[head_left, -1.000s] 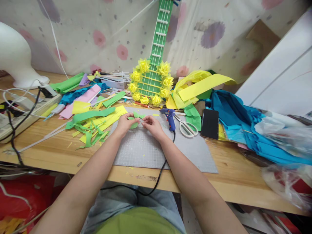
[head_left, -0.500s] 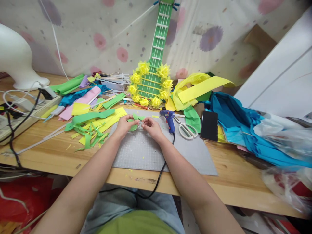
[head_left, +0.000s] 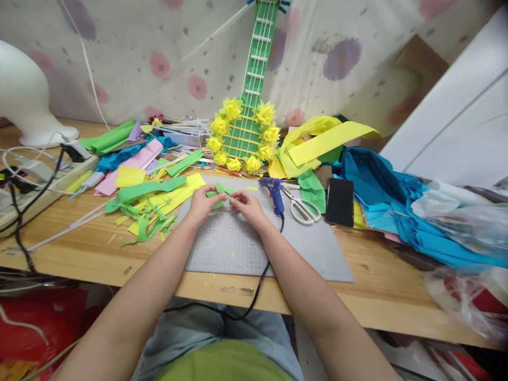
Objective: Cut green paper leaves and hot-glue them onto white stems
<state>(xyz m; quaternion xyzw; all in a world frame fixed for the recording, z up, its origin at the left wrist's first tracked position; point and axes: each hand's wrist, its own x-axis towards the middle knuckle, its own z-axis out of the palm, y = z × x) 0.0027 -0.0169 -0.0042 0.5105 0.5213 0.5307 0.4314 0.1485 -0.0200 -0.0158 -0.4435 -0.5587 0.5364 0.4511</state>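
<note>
Above the grey cutting mat (head_left: 226,248), my left hand (head_left: 204,203) is closed on a green leaf-shaped paper piece (head_left: 224,189). My right hand (head_left: 246,207) pinches at a small whitish thing between the two hands, too small to make out. The fingertips of both hands are close together. Just right of my right hand lie a blue glue gun (head_left: 273,194) and white-handled scissors (head_left: 305,211). Behind the hands stands a green guitar shape (head_left: 244,135) ringed with yellow paper flowers.
Green and yellow paper strips (head_left: 153,193) lie on the left, beyond them a power strip (head_left: 43,193) and a white head form (head_left: 24,90). On the right are a black phone (head_left: 339,202), blue paper (head_left: 369,180) and clear plastic. The glue gun's cord crosses the mat.
The view has shifted slightly. My hands keep nearly the same hold, with the fingertips moved only a little.
</note>
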